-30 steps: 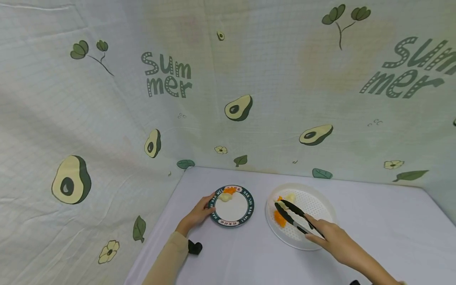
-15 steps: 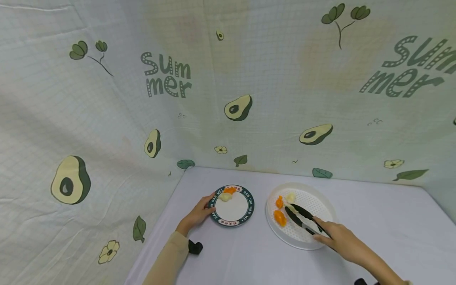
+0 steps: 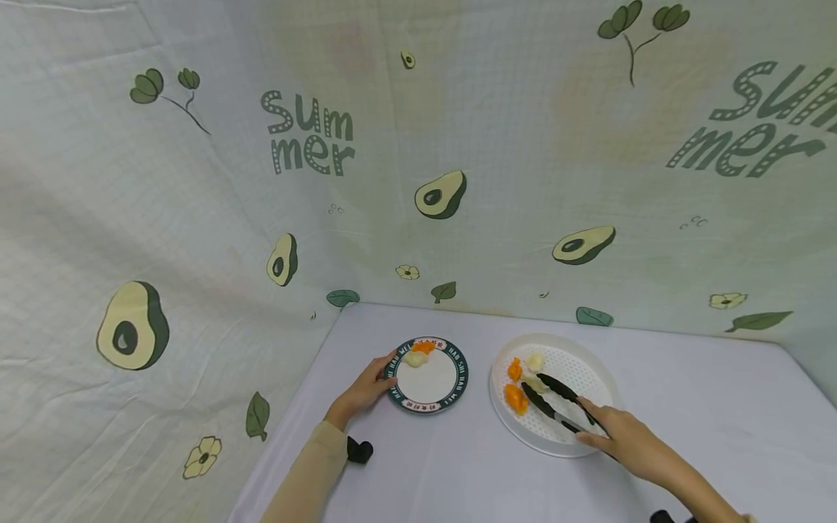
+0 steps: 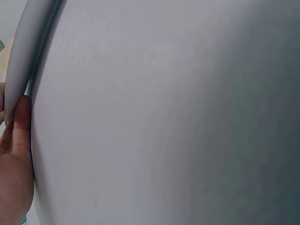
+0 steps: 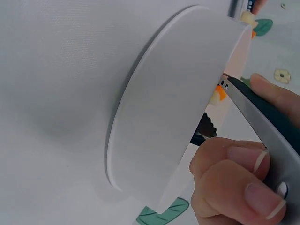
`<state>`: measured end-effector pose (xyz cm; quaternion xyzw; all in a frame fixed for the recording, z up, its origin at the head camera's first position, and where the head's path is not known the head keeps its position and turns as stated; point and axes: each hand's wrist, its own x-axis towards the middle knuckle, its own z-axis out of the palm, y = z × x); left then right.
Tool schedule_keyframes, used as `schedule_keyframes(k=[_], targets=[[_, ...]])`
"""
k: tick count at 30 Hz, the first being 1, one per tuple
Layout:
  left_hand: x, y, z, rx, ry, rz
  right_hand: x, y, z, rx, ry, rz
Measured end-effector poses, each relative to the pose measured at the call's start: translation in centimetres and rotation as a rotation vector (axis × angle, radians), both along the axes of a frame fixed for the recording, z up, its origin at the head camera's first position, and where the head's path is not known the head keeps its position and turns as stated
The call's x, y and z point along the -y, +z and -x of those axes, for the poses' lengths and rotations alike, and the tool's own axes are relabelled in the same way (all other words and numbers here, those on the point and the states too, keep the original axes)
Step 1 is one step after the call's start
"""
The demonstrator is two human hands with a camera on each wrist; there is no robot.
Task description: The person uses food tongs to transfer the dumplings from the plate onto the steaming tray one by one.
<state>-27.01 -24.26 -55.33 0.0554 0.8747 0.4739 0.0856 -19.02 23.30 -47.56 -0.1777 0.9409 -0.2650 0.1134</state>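
At the left, my left hand holds the rim of a small round plate with a green lettered border, thumb on the near side. An orange piece and a pale yellow piece lie on it. My right hand grips black-and-silver tongs, their tips spread low over a round white dish with a dimpled inside. Between the tips lies a pale yellow piece. Close by in the dish are another pale piece and two orange pieces, the larger one nearer me.
Both dishes stand on a white-covered table, with a gap between them. A cloth printed with avocados hangs behind and along the left side. A black heart-shaped item shows beside the left sleeve.
The tongs have drawn back to the right within the white dish, uncovering the orange pieces, and their tips have spread a little wider. The left hand keeps its hold on the plate.
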Motion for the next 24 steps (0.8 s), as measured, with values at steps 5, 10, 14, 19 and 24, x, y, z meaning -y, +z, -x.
schedule_keyframes(k=[5,10,14,19,24], targets=[[0.1,-0.2,0.2,-0.004,-0.004,-0.002,-0.1,0.6,0.0,-0.016,-0.006,-0.017],[0.2,-0.4,0.4,-0.007,-0.011,-0.004,-0.1,1.5,-0.2,-0.043,-0.008,0.003],[0.3,-0.5,0.5,-0.010,-0.010,-0.002,0.3,2.1,-0.1,-0.057,0.007,0.042],[0.2,-0.4,0.4,-0.002,-0.009,-0.003,1.4,2.6,0.3,-0.062,0.037,0.087],[0.2,-0.4,0.3,0.013,0.008,-0.005,3.0,2.8,1.0,-0.057,0.088,0.130]])
